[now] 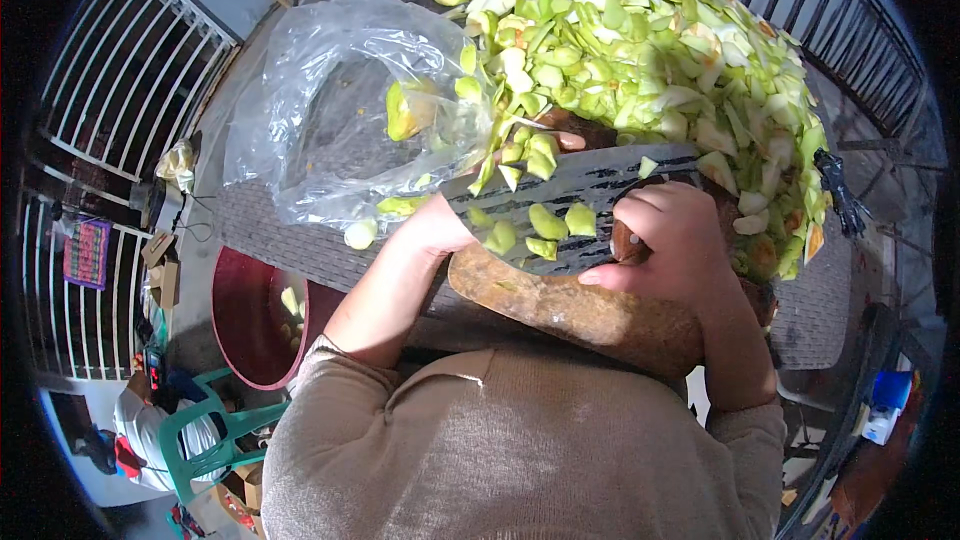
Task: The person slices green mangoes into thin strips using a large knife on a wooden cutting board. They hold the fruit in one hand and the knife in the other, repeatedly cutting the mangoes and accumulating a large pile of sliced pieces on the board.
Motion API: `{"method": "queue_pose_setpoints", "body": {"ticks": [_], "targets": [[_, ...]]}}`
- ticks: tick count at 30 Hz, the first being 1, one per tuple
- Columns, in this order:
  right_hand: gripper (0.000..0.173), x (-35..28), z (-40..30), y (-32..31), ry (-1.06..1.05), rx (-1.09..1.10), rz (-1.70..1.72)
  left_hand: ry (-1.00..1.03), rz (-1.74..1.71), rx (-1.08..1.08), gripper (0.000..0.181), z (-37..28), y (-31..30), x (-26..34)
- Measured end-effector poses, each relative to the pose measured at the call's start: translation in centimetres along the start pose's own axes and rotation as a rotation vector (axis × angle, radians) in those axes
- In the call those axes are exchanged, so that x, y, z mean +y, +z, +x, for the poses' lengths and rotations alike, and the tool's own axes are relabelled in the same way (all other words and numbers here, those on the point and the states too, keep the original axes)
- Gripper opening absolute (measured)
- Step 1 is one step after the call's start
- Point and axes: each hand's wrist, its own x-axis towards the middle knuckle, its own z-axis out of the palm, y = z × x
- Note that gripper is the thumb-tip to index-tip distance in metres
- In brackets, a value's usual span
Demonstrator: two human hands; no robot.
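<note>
My right hand (667,240) grips the wooden handle (628,240) of a broad cleaver (570,172), its dark-streaked blade lying nearly flat above a thick wooden chopping board (555,307). Several green fruit pieces (547,221) cling to the blade. My left hand (448,229) is mostly hidden behind the blade. Only its wrist side and a fingertip past the far edge show, so its grip cannot be made out. More cut chunks (536,154) lie at that far edge. Beyond the board rises a big heap of pale green fruit slices (630,45).
A clear plastic bag (300,37) lies open at left on the woven-textured table (262,225), with a larger green-yellow piece (405,111) on it. Below stands a maroon tub (251,315) holding some pieces. A green plastic chair (176,450) and a seated person (142,442) are at lower left.
</note>
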Motion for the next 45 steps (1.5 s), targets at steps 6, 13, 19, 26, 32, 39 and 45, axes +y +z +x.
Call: {"method": "queue_pose_setpoints", "body": {"ticks": [6,13,19,26,32,39,45], "targets": [[0.052,0.2,0.0,0.7,-0.024,-0.033,-0.073,0.069,0.162,-0.016,0.046,-0.8,-1.0,-0.8],[0.043,6.3,-0.2,-1.9,0.614,0.405,-0.071,0.059,0.445,-0.062,0.033,-0.1,0.9,-0.2],[0.050,2.7,-0.7,-1.7,0.321,0.272,0.022,0.121,0.270,0.078,0.055,0.5,1.4,0.0],[0.049,-1.8,-0.1,0.7,-0.029,0.059,-0.007,0.214,0.174,0.142,0.024,1.0,-1.3,-2.3],[0.045,-1.6,-0.1,1.7,-0.049,0.106,-0.086,0.178,0.500,0.255,0.038,0.9,-1.3,-2.5],[0.050,0.4,0.4,0.7,0.391,0.107,-0.129,0.154,0.730,0.415,0.047,0.3,0.6,-0.5],[0.048,5.6,-0.1,-1.9,0.698,0.446,-0.109,0.186,0.724,0.430,0.055,0.4,0.7,-1.3]]}}
